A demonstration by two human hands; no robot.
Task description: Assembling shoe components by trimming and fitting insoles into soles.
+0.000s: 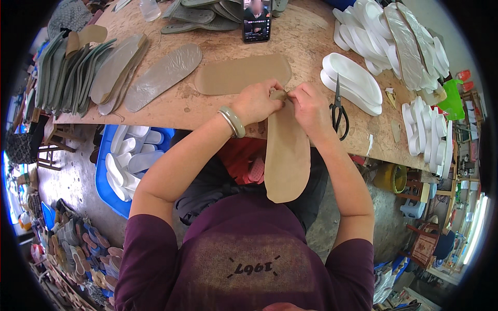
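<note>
A tan insole [287,155] hangs down from the table's near edge toward my lap. At its upper end my left hand [258,101] and my right hand [308,108] pinch it from either side, fingertips nearly meeting. The left fingers press on a small folded-over flap there. A second tan insole [233,75] lies flat just beyond my hands. Black-handled scissors [337,110] rest to the right of my right hand, with their blades over a pair of white shoe soles [350,83].
Grey-green insoles [67,72] stand stacked at the left, beside plastic-wrapped ones [164,78]. White soles pile up at the right [368,31] and along the right edge [426,132]. A phone [257,20] stands at the back. Below the table is a blue bin [104,173] of white soles.
</note>
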